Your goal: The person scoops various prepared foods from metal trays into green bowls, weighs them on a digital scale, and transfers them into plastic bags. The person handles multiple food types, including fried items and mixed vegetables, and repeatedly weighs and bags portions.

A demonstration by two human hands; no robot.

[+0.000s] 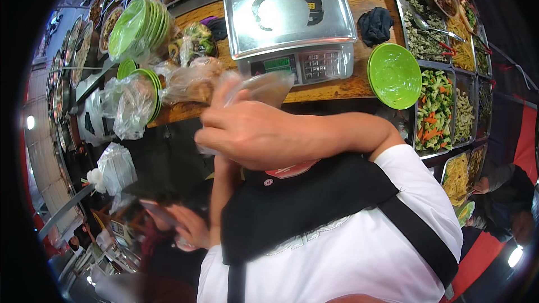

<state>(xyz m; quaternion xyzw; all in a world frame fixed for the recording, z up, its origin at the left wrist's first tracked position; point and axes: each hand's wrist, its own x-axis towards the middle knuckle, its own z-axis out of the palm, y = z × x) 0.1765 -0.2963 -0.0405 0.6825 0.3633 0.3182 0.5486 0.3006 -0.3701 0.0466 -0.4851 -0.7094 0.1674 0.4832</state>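
My right hand (248, 134) reaches across my chest, blurred, its fingers bent around a thin clear plastic bag (271, 86). The bag spreads out just below the front of the digital scale (294, 63). Behind the right hand, my left forearm (223, 195) rises; the left hand itself is mostly hidden, and its grip is not visible. A flat steel pan (290, 12) tops the scale, shiny under the light. Left of my hands, bagged brown food (196, 86) lies on the wooden counter (332, 88).
Bag-covered green plates (139, 29) and bowls (156, 92) stand left. Stacked green bowls (396, 75) and a black cloth (375, 26) are right, beside food trays (436, 109). Another person's hands (187, 223) hold a phone at lower left; a person (501, 202) stands right with a plate.
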